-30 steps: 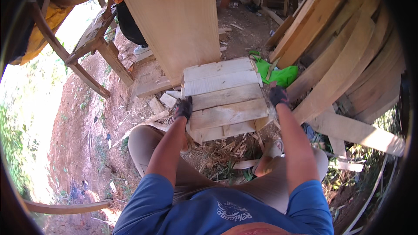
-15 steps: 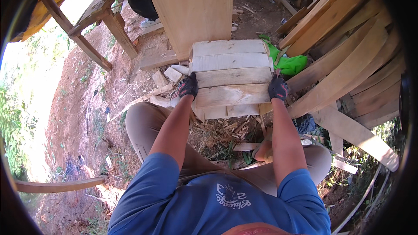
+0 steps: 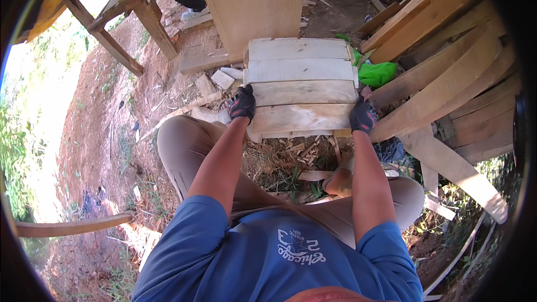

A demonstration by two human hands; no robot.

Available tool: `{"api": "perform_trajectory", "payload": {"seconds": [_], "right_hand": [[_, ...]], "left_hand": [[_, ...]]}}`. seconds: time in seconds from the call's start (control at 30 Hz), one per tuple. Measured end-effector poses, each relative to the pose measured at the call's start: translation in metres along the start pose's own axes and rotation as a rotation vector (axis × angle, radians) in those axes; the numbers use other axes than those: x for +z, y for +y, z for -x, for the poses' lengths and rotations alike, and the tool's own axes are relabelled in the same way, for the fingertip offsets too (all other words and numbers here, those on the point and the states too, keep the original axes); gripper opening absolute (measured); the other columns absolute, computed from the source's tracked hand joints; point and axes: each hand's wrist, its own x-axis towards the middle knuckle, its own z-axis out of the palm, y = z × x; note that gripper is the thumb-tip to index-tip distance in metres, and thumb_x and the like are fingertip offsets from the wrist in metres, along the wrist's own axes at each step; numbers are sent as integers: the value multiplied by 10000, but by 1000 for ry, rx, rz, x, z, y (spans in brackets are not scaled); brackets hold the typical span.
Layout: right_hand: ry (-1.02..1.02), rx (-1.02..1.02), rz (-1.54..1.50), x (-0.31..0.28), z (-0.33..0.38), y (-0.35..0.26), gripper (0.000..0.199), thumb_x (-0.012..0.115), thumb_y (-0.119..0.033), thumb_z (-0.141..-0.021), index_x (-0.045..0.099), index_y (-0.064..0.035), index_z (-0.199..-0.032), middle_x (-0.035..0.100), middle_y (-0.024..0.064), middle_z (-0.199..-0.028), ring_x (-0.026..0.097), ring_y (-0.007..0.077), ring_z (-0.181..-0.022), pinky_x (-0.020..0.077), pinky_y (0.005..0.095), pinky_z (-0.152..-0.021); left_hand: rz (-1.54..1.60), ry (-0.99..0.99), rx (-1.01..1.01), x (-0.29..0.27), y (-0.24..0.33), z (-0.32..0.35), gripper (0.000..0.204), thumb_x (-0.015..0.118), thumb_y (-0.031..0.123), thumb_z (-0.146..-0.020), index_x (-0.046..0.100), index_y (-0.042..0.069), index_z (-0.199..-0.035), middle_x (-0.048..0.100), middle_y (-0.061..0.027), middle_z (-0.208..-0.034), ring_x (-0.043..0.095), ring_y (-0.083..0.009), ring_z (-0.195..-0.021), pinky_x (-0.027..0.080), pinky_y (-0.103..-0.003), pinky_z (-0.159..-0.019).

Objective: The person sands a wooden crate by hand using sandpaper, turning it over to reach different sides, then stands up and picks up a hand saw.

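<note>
Both gloved hands grip a slatted wooden panel [image 3: 301, 86] by its near corners, the left hand [image 3: 242, 103] wrapped on the left edge, the right hand [image 3: 363, 115] on the right; the panel lies between a leaning plywood sheet [image 3: 253, 0] and stacked planks [image 3: 447, 78]

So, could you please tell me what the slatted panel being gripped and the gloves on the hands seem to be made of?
The slatted panel looks like raw, unpainted wood: pale boards with visible grain, knots and rough ends. The gloves on the left hand and right hand look like dark fabric with reddish patches, possibly synthetic; the weave is too small to tell.
</note>
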Motion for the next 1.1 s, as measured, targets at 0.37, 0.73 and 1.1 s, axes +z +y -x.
{"api": "perform_trajectory", "payload": {"seconds": [0.37,0.73,1.1], "right_hand": [[50,8,-39,-4,6,-4,611,361,-497,-1072,714,-5,-1148,724,299,-1022,703,469,-956,540,571,-858],[-98,13,28,-4,-25,-16,492,372,-400,-1075,690,-51,-1212,729,238,-1119,699,435,-1038,553,541,-880],[-235,-229,104,-24,-134,54,574,470,-514,-1028,721,-6,-1122,738,245,-1074,710,445,-1018,538,532,-929]], "left_hand": [[20,-16,-63,-10,5,9,650,276,581,-1065,640,77,-1253,660,-256,-1297,608,-460,-1228,452,-572,-1040],[100,-57,-90,17,23,-44,620,345,548,-1050,581,39,-1316,606,-276,-1381,570,-455,-1294,443,-550,-1083],[40,-118,-80,11,19,-50,753,263,644,-1041,515,61,-1444,568,-250,-1458,522,-441,-1365,404,-551,-1115]]}}
